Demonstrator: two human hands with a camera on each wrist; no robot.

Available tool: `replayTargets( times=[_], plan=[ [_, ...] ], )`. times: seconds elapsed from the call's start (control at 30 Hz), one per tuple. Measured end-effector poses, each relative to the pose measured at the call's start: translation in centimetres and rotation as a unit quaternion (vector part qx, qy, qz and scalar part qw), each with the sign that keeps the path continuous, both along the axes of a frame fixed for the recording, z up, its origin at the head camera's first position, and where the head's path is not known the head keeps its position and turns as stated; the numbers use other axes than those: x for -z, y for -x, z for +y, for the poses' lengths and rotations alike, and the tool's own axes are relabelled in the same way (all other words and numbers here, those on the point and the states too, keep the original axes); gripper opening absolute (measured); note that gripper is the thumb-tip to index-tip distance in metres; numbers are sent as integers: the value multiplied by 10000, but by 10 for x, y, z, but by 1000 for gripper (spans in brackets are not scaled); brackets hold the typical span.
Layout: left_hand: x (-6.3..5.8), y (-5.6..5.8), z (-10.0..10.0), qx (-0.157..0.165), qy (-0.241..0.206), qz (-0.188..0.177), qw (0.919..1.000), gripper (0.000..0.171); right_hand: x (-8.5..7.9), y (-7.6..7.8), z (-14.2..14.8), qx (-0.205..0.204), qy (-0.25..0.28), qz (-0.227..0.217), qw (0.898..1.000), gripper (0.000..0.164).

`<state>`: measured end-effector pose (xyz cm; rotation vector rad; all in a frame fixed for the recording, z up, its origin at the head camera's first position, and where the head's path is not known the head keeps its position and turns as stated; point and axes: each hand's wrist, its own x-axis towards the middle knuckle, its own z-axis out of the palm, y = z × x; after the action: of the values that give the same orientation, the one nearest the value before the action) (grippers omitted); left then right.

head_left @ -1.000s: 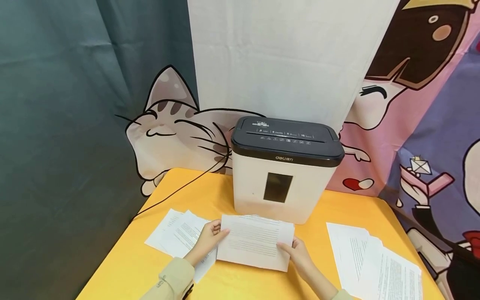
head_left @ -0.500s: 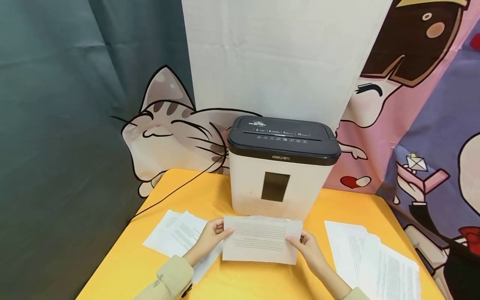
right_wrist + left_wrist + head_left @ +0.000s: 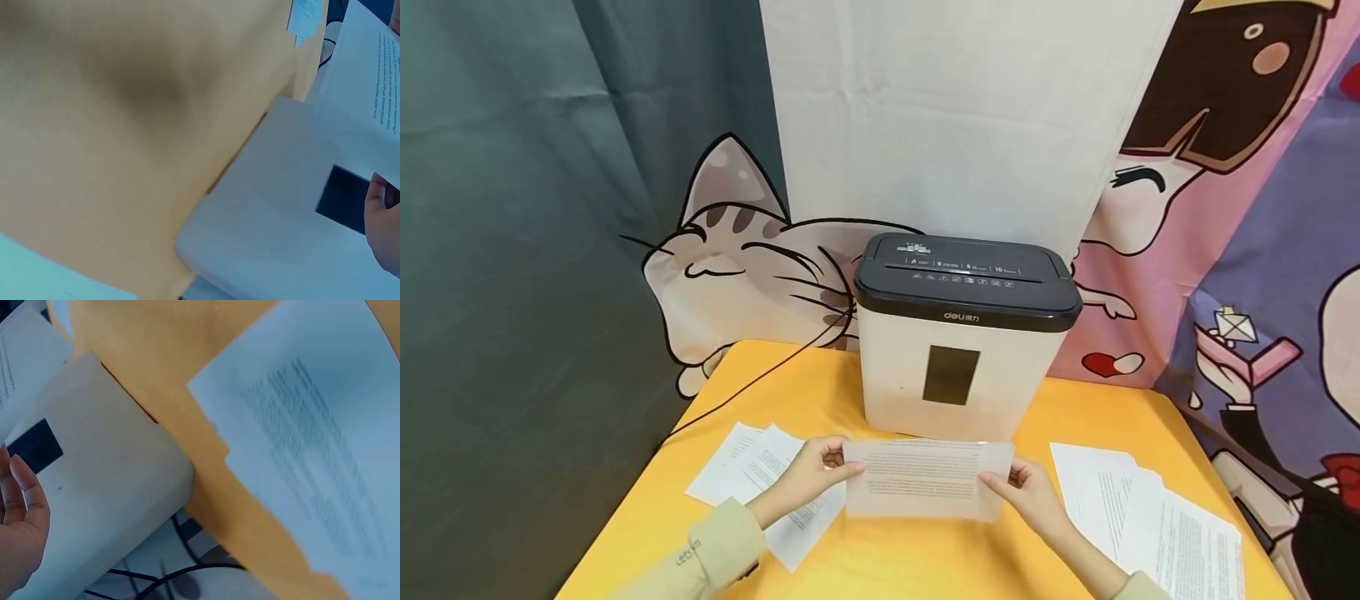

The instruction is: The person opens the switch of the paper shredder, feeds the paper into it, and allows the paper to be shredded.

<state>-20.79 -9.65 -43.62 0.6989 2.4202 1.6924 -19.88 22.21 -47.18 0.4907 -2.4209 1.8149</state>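
A printed sheet of paper (image 3: pixel 925 482) is held up above the table, in front of the paper shredder (image 3: pixel 895 375). My left hand (image 3: pixel 811 477) pinches its left edge, thumb on the near face. At the opposite edge my right hand (image 3: pixel 1028 493) pinches it the same way. Whether more than one sheet is held cannot be told. In the left wrist view the left hand (image 3: pixel 22 519) shows at the left border, beside the shredder's dark window. The right wrist view has the right hand (image 3: pixel 384 222) at its right border, gripping the sheet (image 3: pixel 356 94).
The shredder's black lid (image 3: pixel 970 279) has a narrow slot along its top. Loose printed sheets (image 3: pixel 760 462) lie on the left of the yellow table (image 3: pixel 805 375), others (image 3: pixel 1180 533) on the right. A black cord (image 3: pixel 752 383) runs leftward from behind the shredder. Printed curtains hang behind.
The held paper has shifted slightly right and tilted, so it looks shorter from above. Both hands still hold it. The shredder and loose sheets stay put; the head view has turned slightly.
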Motion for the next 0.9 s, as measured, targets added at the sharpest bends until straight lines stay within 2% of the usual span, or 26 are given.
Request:
replayTargets(
  times=[0.13, 0.27, 0.4, 0.53, 0.7, 0.9],
  plan=[
    [-16, -1, -2, -55, 384, 320, 9987, 20, -13, -1, 0, -25, -299, 360, 9989, 17],
    [-29, -1, -1, -90, 525, 336, 9980, 15, -25, -3, 2, -71, -577, 779, 9953, 14],
    [-27, 5, -2, -45, 500, 367, 9981, 14, -36, -2, 5, -53, -788, 1105, 9907, 11],
    [-28, 14, -1, 146, 513, 431, 9976, 12, -48, -1, 9, 81, -939, 1236, 9878, 10],
    [-45, 20, 2, 350, 669, 542, 9957, 13, -68, -1, 14, 197, -1077, 1295, 9855, 11],
    [-66, 25, 4, 398, 862, 490, 9943, 14, -88, -2, 18, 278, -1338, 1241, 9828, 10]
  ],
)
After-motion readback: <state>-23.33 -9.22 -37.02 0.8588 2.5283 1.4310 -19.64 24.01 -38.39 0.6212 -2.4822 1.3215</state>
